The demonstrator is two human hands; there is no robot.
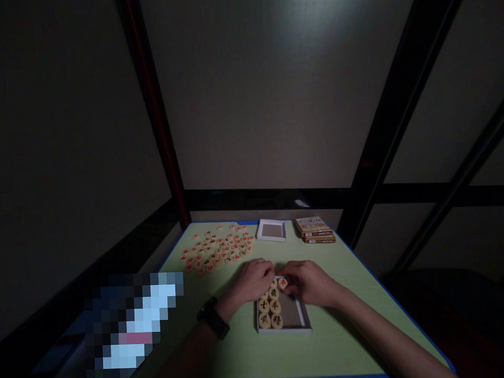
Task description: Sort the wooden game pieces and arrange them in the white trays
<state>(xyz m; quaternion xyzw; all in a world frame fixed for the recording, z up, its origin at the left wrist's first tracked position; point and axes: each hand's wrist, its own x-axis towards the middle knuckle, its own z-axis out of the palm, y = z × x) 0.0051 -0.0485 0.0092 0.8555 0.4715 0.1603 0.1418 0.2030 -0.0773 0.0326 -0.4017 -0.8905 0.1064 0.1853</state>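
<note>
An open shallow box [284, 331] with a brown bottom lies in front of me, its left part holding two columns of round xiangqi pieces [276, 320] with black characters. My right hand [311, 283] is over the box's far right corner, its fingers closed on a xiangqi piece [283, 283] with a red character. My left hand [255, 280], a black watch on its wrist, rests at the far left of the box over the upper pieces. Its fingers are bent together, and whatever lies beneath them is hidden.
Many loose xiangqi pieces [221, 248] with red and black characters spread over the table's far left. A white box lid or tray [271, 221] lies at the back. Several stacked boxes [315, 225] stand at the back right. The green table [348, 340] has a blue edge.
</note>
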